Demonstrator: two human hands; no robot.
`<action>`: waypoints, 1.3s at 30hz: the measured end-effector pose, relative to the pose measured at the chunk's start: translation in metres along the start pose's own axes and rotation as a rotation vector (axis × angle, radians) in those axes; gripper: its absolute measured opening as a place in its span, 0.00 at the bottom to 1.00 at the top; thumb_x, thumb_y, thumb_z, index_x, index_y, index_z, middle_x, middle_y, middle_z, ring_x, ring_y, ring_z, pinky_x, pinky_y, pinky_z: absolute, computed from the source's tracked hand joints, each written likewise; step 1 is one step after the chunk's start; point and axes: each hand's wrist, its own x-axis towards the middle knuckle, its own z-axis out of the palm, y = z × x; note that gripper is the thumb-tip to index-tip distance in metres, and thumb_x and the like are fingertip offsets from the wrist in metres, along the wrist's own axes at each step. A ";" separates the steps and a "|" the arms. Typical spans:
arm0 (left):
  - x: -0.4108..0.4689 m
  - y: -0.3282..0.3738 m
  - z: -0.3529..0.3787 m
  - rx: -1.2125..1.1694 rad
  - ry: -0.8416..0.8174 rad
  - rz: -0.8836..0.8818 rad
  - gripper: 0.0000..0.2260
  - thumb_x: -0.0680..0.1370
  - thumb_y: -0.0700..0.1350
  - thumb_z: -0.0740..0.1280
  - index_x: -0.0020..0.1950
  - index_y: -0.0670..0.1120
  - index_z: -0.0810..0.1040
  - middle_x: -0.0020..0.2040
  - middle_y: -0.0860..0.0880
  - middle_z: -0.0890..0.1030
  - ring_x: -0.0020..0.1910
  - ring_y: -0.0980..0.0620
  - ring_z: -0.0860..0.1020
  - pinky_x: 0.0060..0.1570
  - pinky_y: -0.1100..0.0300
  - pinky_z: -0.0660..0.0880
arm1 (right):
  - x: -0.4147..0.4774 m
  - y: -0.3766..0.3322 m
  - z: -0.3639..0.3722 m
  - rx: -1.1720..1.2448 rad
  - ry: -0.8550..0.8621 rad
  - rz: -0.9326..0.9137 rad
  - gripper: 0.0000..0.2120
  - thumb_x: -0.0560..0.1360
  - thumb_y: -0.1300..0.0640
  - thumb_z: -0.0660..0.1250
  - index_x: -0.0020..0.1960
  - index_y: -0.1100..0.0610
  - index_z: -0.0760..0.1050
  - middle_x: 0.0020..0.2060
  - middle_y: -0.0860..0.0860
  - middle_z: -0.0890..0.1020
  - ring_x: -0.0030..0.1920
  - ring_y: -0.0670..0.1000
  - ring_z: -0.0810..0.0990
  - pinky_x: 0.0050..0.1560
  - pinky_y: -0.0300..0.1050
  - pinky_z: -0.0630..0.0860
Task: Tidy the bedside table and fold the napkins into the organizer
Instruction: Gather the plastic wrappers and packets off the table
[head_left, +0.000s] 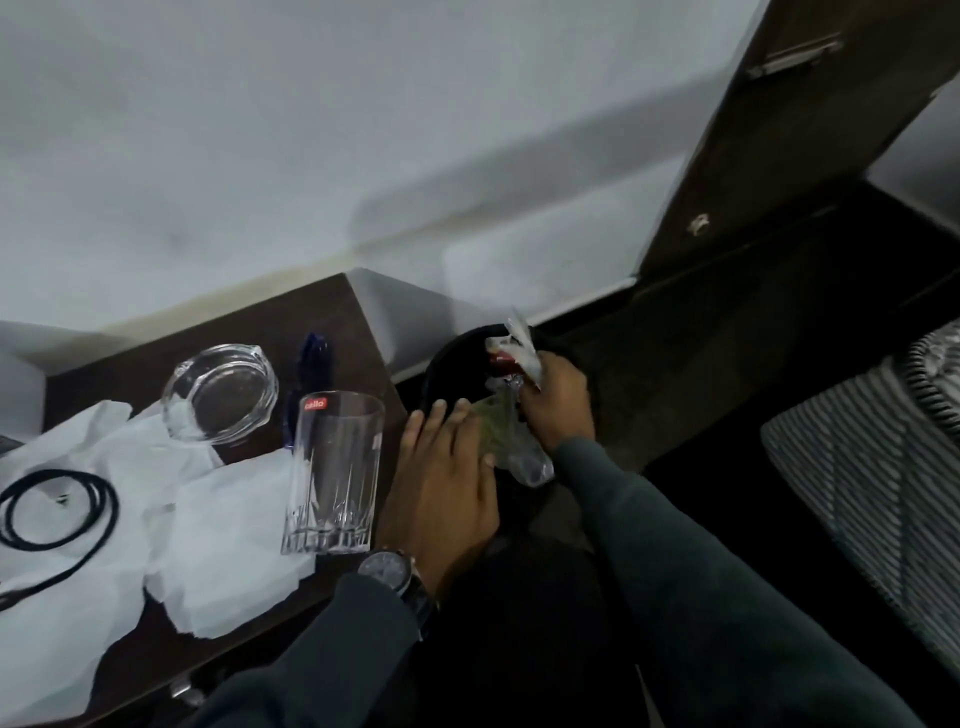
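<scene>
So the right hand (558, 402) is clutching a wad of crumpled wrappers (511, 353) over the black bin (452, 358), just off the bedside table's (322, 312) right edge. The left hand (447, 483) is flat, fingers straight, against a clear plastic bag (524, 460). The white napkins (223, 525) lie unfolded along the table's front edge, with the tall glass (335, 473) standing on one.

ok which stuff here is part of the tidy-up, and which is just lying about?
Job: napkins, wrappers in right hand, left hand, bin, table, glass, ashtray, cable.
Lying about: striped fabric, cupboard door.
</scene>
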 end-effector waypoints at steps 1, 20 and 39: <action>-0.001 0.000 0.000 -0.042 0.029 0.009 0.21 0.80 0.46 0.59 0.71 0.40 0.75 0.75 0.41 0.73 0.78 0.42 0.67 0.80 0.47 0.53 | 0.001 0.006 0.007 -0.016 -0.023 0.011 0.10 0.76 0.64 0.68 0.56 0.67 0.78 0.51 0.65 0.81 0.51 0.66 0.80 0.49 0.59 0.77; -0.001 0.000 0.009 -0.006 0.060 0.031 0.19 0.80 0.50 0.58 0.67 0.45 0.76 0.73 0.45 0.75 0.78 0.47 0.67 0.80 0.46 0.53 | 0.007 0.049 0.074 -0.503 -0.474 0.091 0.47 0.77 0.33 0.62 0.82 0.60 0.48 0.79 0.63 0.57 0.79 0.65 0.56 0.78 0.63 0.51; -0.003 -0.001 0.005 0.035 0.086 0.043 0.21 0.80 0.50 0.57 0.67 0.42 0.78 0.72 0.43 0.77 0.75 0.43 0.71 0.79 0.46 0.55 | -0.011 0.015 0.020 -0.651 -0.670 -0.191 0.34 0.84 0.46 0.56 0.84 0.50 0.45 0.83 0.60 0.49 0.82 0.61 0.53 0.79 0.56 0.56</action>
